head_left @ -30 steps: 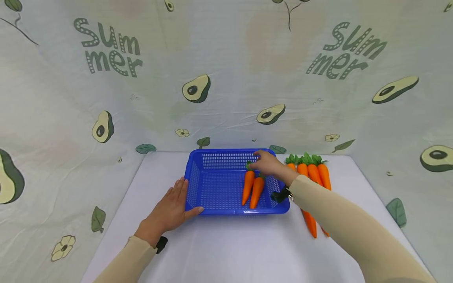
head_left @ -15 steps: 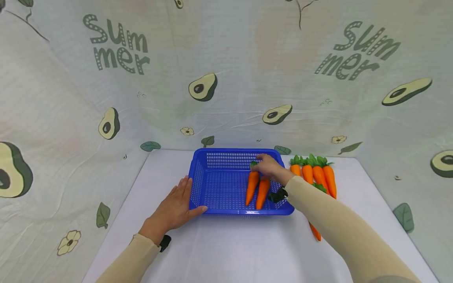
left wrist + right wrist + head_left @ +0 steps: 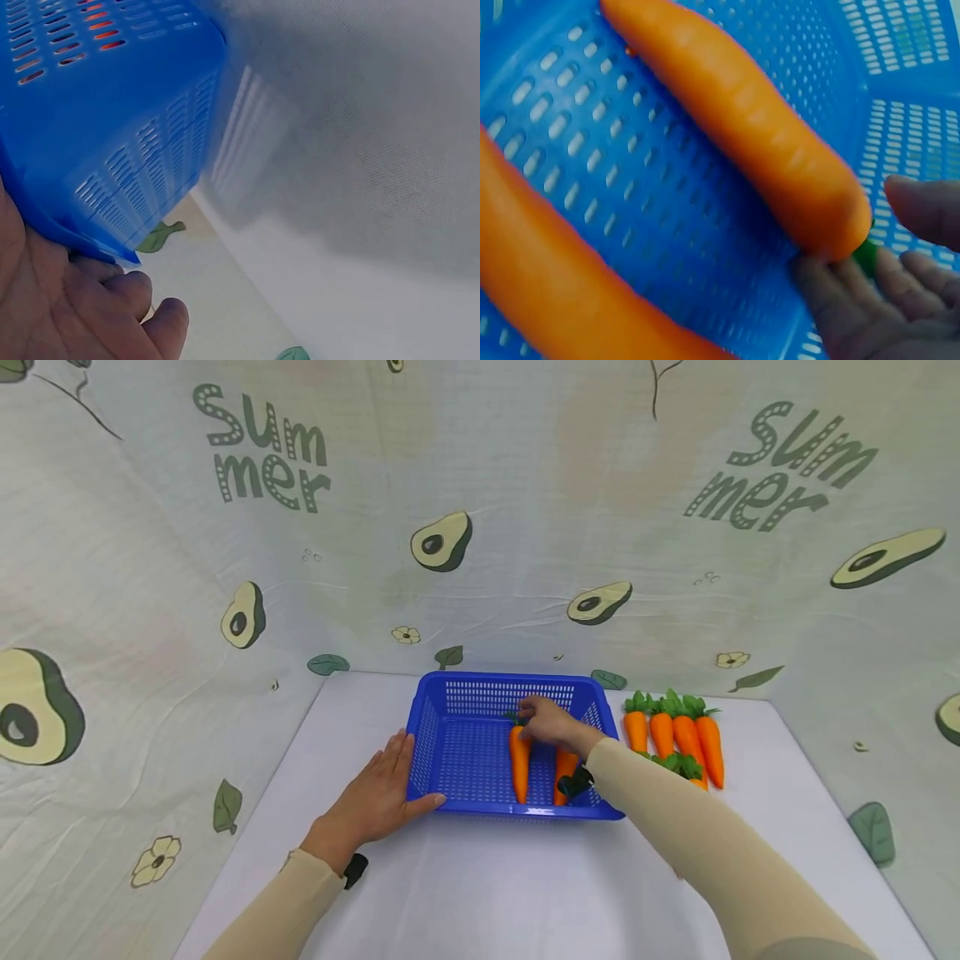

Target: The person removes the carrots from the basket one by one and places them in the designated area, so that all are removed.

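Note:
A blue plastic basket (image 3: 480, 808) with slotted walls stands on the table. My left hand (image 3: 372, 802) rests flat along its left side, thumb over the front corner; in the left wrist view that palm (image 3: 52, 300) lies against the rim. Inside the basket, my right hand (image 3: 553, 727) is at the leafy top of an orange carrot (image 3: 520, 764). Seen from the right wrist, the fingers touch the thick end of this carrot (image 3: 742, 127), while the thumb stands apart from it. A second carrot (image 3: 565, 768) lies to its right, partly hidden by the right wrist.
Several more carrots (image 3: 686, 739) with green tops lie on the white table (image 3: 480, 893) to the right of the basket, some hidden under the right forearm. A cloth (image 3: 517, 552) printed with avocados hangs behind and at the sides.
The right hand has moved left inside the basket, and the left carrot has shifted left with it, away from the second carrot. The left hand keeps its place on the basket.

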### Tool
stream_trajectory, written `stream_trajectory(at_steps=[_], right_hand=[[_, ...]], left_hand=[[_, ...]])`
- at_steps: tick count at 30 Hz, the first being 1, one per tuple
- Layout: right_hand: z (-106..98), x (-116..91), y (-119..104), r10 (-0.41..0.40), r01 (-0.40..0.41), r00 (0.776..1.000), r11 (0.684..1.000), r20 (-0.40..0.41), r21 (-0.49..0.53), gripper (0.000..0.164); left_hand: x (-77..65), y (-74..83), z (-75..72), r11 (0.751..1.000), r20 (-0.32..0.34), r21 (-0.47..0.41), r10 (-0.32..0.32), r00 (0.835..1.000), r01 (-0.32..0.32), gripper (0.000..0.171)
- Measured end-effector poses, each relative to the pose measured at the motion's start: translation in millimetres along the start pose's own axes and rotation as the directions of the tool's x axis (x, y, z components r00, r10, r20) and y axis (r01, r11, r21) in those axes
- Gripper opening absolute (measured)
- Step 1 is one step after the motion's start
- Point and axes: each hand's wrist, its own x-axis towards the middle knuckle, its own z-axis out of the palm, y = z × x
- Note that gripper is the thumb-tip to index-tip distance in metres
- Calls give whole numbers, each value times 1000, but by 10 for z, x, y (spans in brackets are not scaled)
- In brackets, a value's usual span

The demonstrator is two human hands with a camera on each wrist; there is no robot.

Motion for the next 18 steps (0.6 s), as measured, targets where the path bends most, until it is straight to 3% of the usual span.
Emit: stream_trajectory(at_steps=[8, 12, 18], right_hand=[[184, 51, -26, -91, 87, 994, 994, 67, 60, 72], [269, 77, -22, -54, 53, 994, 998, 90, 14, 73], [369, 82, 1, 27, -18, 978, 999, 206, -49, 77]], left_hand=[[-2, 9, -5, 1000, 10, -4, -5, 1000, 5, 116], [-1, 5, -6, 1000, 12, -5, -9, 1000, 9, 116], [5, 0, 0, 1000, 13, -13, -11, 1000, 11, 116]])
